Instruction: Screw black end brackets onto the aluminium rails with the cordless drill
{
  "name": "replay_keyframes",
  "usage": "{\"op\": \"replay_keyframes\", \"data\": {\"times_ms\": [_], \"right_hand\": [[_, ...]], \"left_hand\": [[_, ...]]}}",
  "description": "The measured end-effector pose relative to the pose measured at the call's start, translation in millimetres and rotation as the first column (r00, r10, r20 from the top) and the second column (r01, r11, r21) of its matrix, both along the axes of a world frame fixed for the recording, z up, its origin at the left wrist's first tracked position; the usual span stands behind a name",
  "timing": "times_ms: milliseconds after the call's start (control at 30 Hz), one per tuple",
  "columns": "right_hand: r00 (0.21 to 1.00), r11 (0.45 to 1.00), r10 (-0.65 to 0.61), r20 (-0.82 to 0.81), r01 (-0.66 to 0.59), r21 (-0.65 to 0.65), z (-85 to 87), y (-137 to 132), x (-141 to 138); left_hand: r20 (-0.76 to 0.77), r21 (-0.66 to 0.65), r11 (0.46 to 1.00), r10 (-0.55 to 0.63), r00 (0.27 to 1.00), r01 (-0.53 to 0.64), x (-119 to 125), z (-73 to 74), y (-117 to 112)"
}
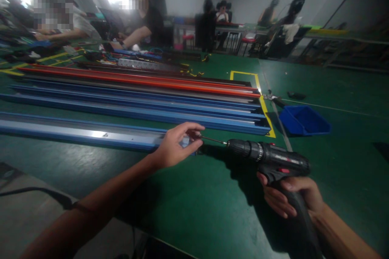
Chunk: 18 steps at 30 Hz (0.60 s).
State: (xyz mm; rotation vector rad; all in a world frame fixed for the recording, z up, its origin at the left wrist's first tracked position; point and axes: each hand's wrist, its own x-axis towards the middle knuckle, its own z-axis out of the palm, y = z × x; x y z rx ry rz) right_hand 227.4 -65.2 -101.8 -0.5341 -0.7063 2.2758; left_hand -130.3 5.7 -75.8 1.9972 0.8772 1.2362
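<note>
My right hand [288, 198] is wrapped around the handle of a black cordless drill [267, 156], its chuck pointing left. A long thin driver bit [214, 140] runs from the chuck to the fingertips of my left hand [178, 143]. The left hand's thumb and forefinger curl around the bit's tip, at the right end of the nearest blue rail [133, 135]. Whatever those fingers pinch there is too small and covered to make out. The end of that rail is partly hidden behind the hand.
Several blue rails [182, 107] and orange rails [152, 79] lie side by side beyond, on the green tabletop [194, 210]. A blue bin [304, 121] stands to the right, near yellow tape [269, 117]. People sit or stand at the far tables.
</note>
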Motion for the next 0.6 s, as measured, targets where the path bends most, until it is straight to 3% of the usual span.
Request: {"op": "replay_keyframes", "data": {"times_ms": [133, 200, 267, 300, 400, 500, 600], "right_hand": [[0.999, 1.0, -0.014, 0.029, 0.014, 0.005, 0.9, 1, 0], [1.0, 1.0, -0.011, 0.024, 0.01, 0.009, 3.4, 1, 1], [1.0, 1.0, -0.016, 0.023, 0.015, 0.011, 7.2, 2, 1], [0.999, 1.0, -0.023, 0.025, 0.022, 0.014, 9.2, 3, 2], [0.999, 0.998, -0.045, 0.027, 0.044, 0.036, 14.3, 7, 5], [0.997, 0.997, -0.066, 0.027, 0.065, 0.039, 16.2, 11, 10], [0.995, 0.996, -0.09, 0.032, 0.089, 0.029, 15.8, 15, 15]], "left_hand": [[0.037, -0.121, 0.989, -0.078, 0.996, 0.082, -3, -1.6, 0], [-0.003, -0.097, 0.989, -0.112, 0.994, 0.111, -9, 2.5, 4], [-0.162, -0.02, 0.994, -0.107, 0.981, 0.105, -17, 9.2, 9], [-0.316, 0.022, 0.994, -0.091, 0.944, 0.104, -21, 12.7, 11], [-0.683, 0.161, 0.979, 0.017, 0.73, 0.128, -26, 18.9, 14], [-0.826, 0.239, 0.957, 0.113, 0.553, 0.162, -24, 15.8, 14], [-0.889, 0.236, 0.953, 0.132, 0.439, 0.19, -22, 8.9, 14]]}}
